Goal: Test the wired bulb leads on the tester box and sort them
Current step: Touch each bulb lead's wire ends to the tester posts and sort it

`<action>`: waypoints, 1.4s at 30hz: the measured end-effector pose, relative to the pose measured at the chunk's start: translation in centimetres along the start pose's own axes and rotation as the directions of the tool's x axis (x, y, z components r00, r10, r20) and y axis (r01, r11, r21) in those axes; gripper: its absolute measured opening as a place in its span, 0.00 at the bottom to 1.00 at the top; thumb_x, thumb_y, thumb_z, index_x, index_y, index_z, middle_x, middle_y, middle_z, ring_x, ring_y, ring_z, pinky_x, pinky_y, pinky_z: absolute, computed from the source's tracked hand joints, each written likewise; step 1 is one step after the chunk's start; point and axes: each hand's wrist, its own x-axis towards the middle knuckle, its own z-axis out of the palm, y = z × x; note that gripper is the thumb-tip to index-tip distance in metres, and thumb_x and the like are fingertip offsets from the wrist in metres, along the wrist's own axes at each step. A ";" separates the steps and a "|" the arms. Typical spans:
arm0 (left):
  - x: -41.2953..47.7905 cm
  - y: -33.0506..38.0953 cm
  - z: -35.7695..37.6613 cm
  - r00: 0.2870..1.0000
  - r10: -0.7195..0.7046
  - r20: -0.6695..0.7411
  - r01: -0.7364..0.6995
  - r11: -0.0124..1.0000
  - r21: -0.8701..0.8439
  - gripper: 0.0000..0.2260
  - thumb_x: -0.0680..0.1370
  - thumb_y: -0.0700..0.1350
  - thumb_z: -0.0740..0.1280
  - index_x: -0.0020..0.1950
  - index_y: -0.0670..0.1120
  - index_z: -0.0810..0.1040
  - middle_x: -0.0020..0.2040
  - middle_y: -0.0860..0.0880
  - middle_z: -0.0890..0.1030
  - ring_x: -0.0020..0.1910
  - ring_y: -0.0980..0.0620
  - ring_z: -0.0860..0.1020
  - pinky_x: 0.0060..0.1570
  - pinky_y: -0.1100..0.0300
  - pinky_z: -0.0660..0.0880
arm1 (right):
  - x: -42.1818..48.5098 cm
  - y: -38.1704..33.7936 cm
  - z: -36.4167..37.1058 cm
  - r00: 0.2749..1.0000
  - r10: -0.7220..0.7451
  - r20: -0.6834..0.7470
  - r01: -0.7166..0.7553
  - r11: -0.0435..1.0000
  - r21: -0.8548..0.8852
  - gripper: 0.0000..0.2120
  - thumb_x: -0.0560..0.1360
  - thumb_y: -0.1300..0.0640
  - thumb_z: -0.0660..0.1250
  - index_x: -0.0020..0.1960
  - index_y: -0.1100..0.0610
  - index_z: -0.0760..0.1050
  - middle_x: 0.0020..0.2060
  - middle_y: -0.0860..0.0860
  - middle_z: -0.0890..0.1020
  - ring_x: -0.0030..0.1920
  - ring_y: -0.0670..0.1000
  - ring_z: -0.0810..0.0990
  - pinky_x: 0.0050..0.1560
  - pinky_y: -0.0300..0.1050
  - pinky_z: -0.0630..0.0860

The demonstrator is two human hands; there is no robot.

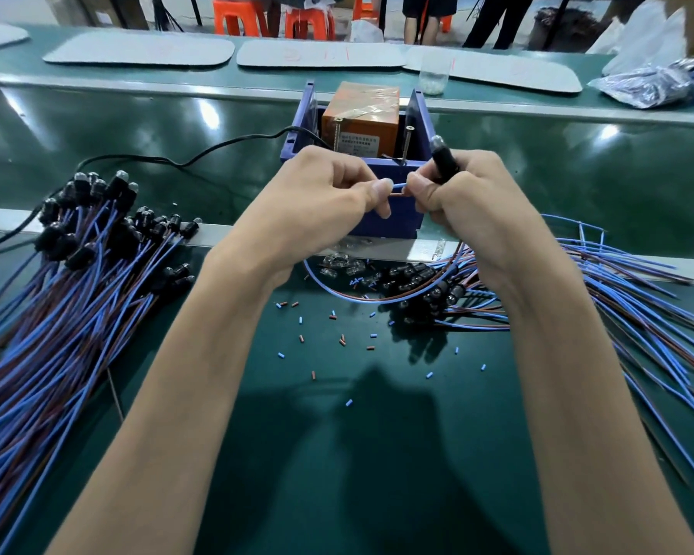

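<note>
The tester box (411, 126) is a blue open bin holding an orange block (361, 122) with two upright screws. Just in front of it, my right hand (465, 194) grips a black bulb holder (443, 162) with its clear bulb pointing up, and pinches its blue and brown wires. My left hand (337, 186) pinches the same wire ends (397, 190) from the left. The lead's wires loop down below my hands. A big pile of bulb leads (77, 274) lies at left. Another pile of leads (577, 294) lies at right.
A black cable (177, 160) runs from the box leftward. Loose glass bulbs (341, 262) and several blue and red insulation bits (337, 338) lie on the green bench. A plastic cup (433, 80), grey mats, plastic bags and people's legs with orange stools are beyond.
</note>
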 end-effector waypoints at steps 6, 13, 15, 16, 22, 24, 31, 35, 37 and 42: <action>0.1 -0.2 -0.2 0.999 -0.018 -0.036 0.019 0.999 0.026 0.14 0.78 0.48 0.67 0.32 0.49 0.80 0.23 0.56 0.67 0.25 0.61 0.65 0.26 0.70 0.60 | 0.1 -0.1 0.3 0.999 0.034 -0.023 -0.034 0.999 -0.007 0.13 0.75 0.61 0.65 0.32 0.53 0.74 0.22 0.43 0.73 0.30 0.44 0.68 0.33 0.39 0.60; 0.4 -0.9 -1.9 0.968 -0.079 -0.238 0.040 0.986 -0.164 0.13 0.79 0.49 0.65 0.35 0.50 0.79 0.20 0.59 0.67 0.23 0.62 0.64 0.28 0.66 0.60 | -0.3 0.0 -1.5 0.998 0.003 -0.061 0.008 0.984 0.179 0.12 0.78 0.61 0.64 0.36 0.56 0.76 0.27 0.47 0.73 0.19 0.40 0.65 0.22 0.29 0.59; 0.3 -0.5 -1.3 0.977 -0.079 -0.199 0.037 0.978 -0.206 0.13 0.80 0.48 0.64 0.36 0.49 0.79 0.19 0.60 0.65 0.21 0.62 0.64 0.24 0.70 0.60 | -0.6 -0.1 -0.8 1.000 -0.021 0.000 0.021 0.991 0.129 0.12 0.80 0.56 0.63 0.40 0.57 0.80 0.28 0.46 0.74 0.20 0.39 0.67 0.23 0.29 0.61; 0.3 -0.3 -1.0 0.982 -0.075 -0.172 0.037 0.976 -0.213 0.12 0.80 0.48 0.64 0.37 0.49 0.79 0.19 0.60 0.65 0.21 0.62 0.64 0.23 0.71 0.59 | -0.7 -0.2 -0.3 0.999 -0.029 0.014 0.027 0.993 0.118 0.14 0.80 0.53 0.62 0.44 0.59 0.81 0.28 0.45 0.75 0.21 0.39 0.68 0.25 0.30 0.62; 0.6 0.0 -0.2 0.985 -0.135 -0.108 0.096 0.947 -0.306 0.13 0.82 0.46 0.61 0.39 0.48 0.78 0.19 0.59 0.65 0.19 0.61 0.63 0.22 0.69 0.59 | -0.7 -0.6 0.4 0.996 -0.063 -0.068 0.075 0.976 0.202 0.21 0.78 0.42 0.60 0.51 0.58 0.80 0.28 0.48 0.71 0.26 0.40 0.65 0.36 0.36 0.60; 0.8 0.0 0.0 0.983 -0.158 -0.095 0.112 0.922 -0.370 0.13 0.83 0.44 0.59 0.40 0.47 0.78 0.21 0.59 0.64 0.21 0.61 0.61 0.23 0.69 0.58 | -0.7 -0.3 0.4 0.992 -0.025 -0.120 0.047 0.981 0.186 0.20 0.76 0.47 0.67 0.49 0.66 0.80 0.25 0.44 0.68 0.26 0.41 0.63 0.35 0.36 0.60; 0.9 0.1 0.9 0.972 -0.191 -0.138 0.102 0.869 -0.484 0.14 0.82 0.41 0.59 0.41 0.49 0.80 0.33 0.52 0.68 0.31 0.59 0.64 0.32 0.67 0.63 | -0.8 -1.0 -0.4 0.997 0.053 -0.058 -0.028 0.930 0.367 0.27 0.80 0.37 0.48 0.53 0.51 0.82 0.29 0.48 0.72 0.25 0.43 0.64 0.24 0.33 0.60; 0.9 0.3 1.5 0.958 -0.247 -0.145 0.110 0.783 -0.612 0.13 0.82 0.40 0.60 0.42 0.48 0.81 0.32 0.52 0.66 0.30 0.58 0.63 0.33 0.66 0.62 | -0.8 -0.9 0.3 0.988 0.079 -0.132 -0.034 0.948 0.317 0.16 0.79 0.45 0.62 0.45 0.54 0.83 0.23 0.44 0.62 0.24 0.43 0.57 0.25 0.35 0.57; 0.8 0.4 1.7 0.952 -0.274 -0.132 0.118 0.733 -0.670 0.11 0.81 0.40 0.62 0.43 0.47 0.80 0.31 0.53 0.67 0.30 0.59 0.64 0.33 0.67 0.62 | -0.6 -0.7 0.4 0.986 0.071 -0.149 -0.009 0.926 0.378 0.11 0.78 0.54 0.66 0.43 0.57 0.83 0.24 0.45 0.60 0.25 0.43 0.57 0.27 0.36 0.56; 0.7 1.1 2.6 0.941 -0.326 -0.095 0.128 0.599 -0.790 0.07 0.79 0.38 0.64 0.42 0.46 0.75 0.26 0.55 0.73 0.27 0.60 0.69 0.30 0.69 0.67 | -0.8 -0.4 0.6 1.000 -0.001 -0.015 0.007 0.909 0.418 0.07 0.74 0.57 0.71 0.39 0.57 0.84 0.27 0.48 0.61 0.26 0.44 0.56 0.24 0.32 0.56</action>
